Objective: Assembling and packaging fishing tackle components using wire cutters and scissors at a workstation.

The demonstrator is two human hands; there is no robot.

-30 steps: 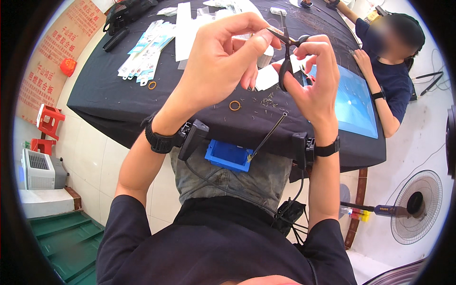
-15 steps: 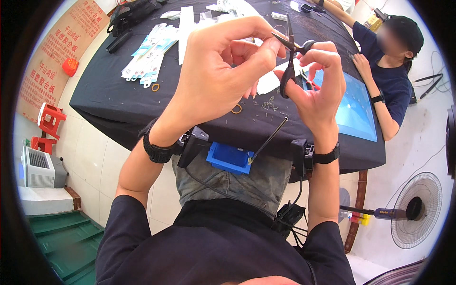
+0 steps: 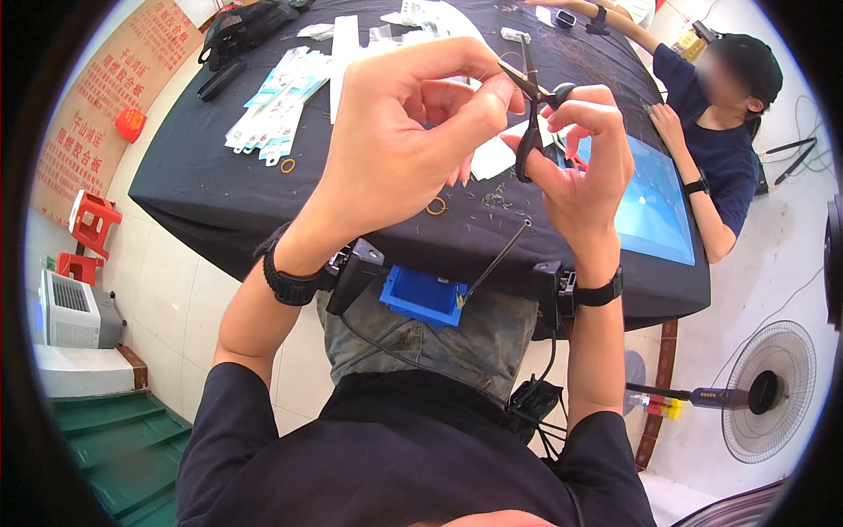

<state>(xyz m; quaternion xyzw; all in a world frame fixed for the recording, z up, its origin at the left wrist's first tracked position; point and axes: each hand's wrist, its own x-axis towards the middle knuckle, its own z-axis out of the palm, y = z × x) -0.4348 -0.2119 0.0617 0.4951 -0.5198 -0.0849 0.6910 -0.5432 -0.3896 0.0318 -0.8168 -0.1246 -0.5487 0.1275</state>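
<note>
A pair of black-handled scissors is in my right hand, its blades apart and pointing up and left over the table. My thumb and finger are in its handle loops. Right beside the blades, my left hand is closed in a pinch, thumb against forefinger. Whatever sits between those fingertips is too small or hidden to make out. Beneath both hands, small dark clippings lie scattered on the black tablecloth, along with a yellow-brown ring.
White and blue packets fan out at the left, near another ring. A blue sheet covers the right side. Another person leans on the table there. A blue tray and a thin rod are at the near edge.
My right hand and the scissors have shifted slightly left, and the blades are a little closer together. The left hand holds its place. The other person's far arm reaches further left.
</note>
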